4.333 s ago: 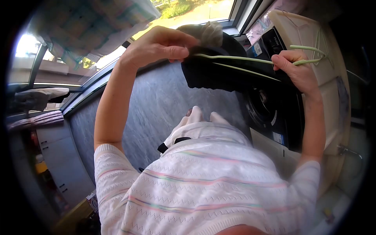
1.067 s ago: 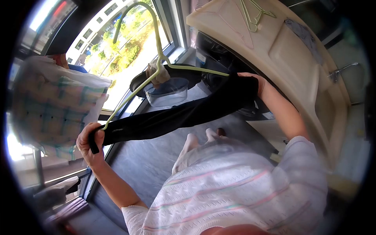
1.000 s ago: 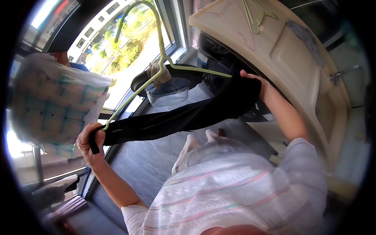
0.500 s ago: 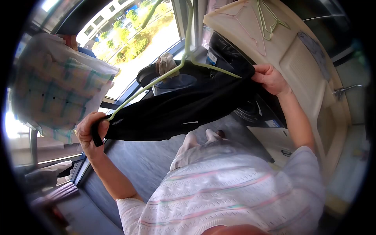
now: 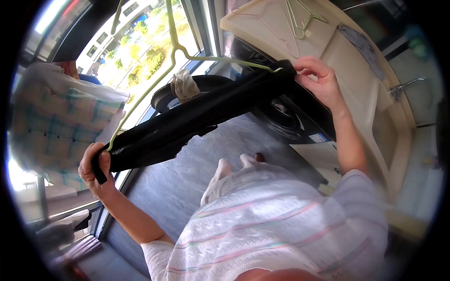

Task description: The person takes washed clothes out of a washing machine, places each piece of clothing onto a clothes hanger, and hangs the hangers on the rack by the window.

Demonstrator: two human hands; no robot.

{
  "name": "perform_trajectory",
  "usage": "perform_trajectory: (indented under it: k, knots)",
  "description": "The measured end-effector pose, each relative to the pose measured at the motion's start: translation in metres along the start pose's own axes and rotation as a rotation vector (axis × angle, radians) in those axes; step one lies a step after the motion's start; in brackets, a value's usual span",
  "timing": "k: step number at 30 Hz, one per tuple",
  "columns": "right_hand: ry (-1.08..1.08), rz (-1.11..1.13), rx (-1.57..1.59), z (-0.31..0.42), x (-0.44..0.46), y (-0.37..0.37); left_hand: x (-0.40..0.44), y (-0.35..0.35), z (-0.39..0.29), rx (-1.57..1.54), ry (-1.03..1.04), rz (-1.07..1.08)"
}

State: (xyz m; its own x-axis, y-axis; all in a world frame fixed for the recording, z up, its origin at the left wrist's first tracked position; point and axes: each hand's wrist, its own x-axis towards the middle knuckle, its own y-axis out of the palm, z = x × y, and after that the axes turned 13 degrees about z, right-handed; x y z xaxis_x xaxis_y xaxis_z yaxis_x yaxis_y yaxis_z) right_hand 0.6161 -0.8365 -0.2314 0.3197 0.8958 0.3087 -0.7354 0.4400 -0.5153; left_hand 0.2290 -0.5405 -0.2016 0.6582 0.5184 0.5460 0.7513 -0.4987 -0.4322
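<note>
While the left hand [image 5: 96, 171] is gripping near half past eight, the right hand [image 5: 321, 82] is pinching at two o'clock, and the black cloth [image 5: 197, 114] is stretching on a slant between them. The left fingers are closing round both the cloth and one end of the green hanger [image 5: 176, 48], probably so that neither is sliding away from the other. A strip of black is looping out over that thumb. The right thumb and forefinger are nipping only a corner (the other fingers are curling loosely), just beyond the hanger's other tip, which is lying against the cloth; that outward hold is seemingly spreading the fabric along the hanger. The hook is pointing toward eleven, its bend being cut off by the top edge. Below, the cloth's ragged-looking edge is sagging over the floor [image 5: 159, 194].

A checked shirt [image 5: 65, 117] is hanging just past nine, by the window, presumably for light and air. At ten, a beige bundle [image 5: 185, 86] is showing behind the cloth. Spare hangers [image 5: 295, 23] are lying on the counter [image 5: 255, 33] around one, and the washer [image 5: 307, 114] is standing below.
</note>
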Motion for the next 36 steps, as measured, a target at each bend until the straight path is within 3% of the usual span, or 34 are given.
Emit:
perform_trajectory:
  k: [5,8,13,16,19,22,25,28,31,36]
  knots:
    - [0.032,-0.003,0.096,-0.004,0.012,-0.009,0.004,0.002,0.002,0.143,0.025,0.022]
    - [0.041,0.027,0.095,0.006,0.033,-0.004,0.004,0.003,0.002,0.079,0.025,0.040]
    - [0.286,0.331,0.152,0.002,0.051,-0.008,0.001,0.002,-0.003,0.124,0.057,0.017]
    - [0.561,0.496,0.116,-0.010,0.051,-0.010,-0.003,0.001,-0.010,0.142,0.052,0.037]
    - [0.379,0.492,0.214,-0.003,0.046,-0.004,-0.004,0.001,-0.016,0.169,0.032,0.083]
    - [0.213,0.030,0.189,-0.001,0.033,0.012,-0.007,-0.002,-0.013,0.207,0.005,0.063]
    - [0.031,-0.158,0.141,0.010,0.021,0.013,-0.012,-0.004,-0.006,0.145,-0.022,-0.002]
    - [-0.128,-0.053,0.062,0.016,0.015,0.014,-0.011,-0.001,-0.002,0.098,-0.007,-0.037]
    - [-0.052,0.013,0.228,0.013,0.013,0.007,-0.008,0.005,-0.003,0.043,0.004,-0.021]
    - [-0.082,0.126,0.050,0.039,0.038,0.009,0.009,0.023,-0.022,0.115,-0.007,0.112]
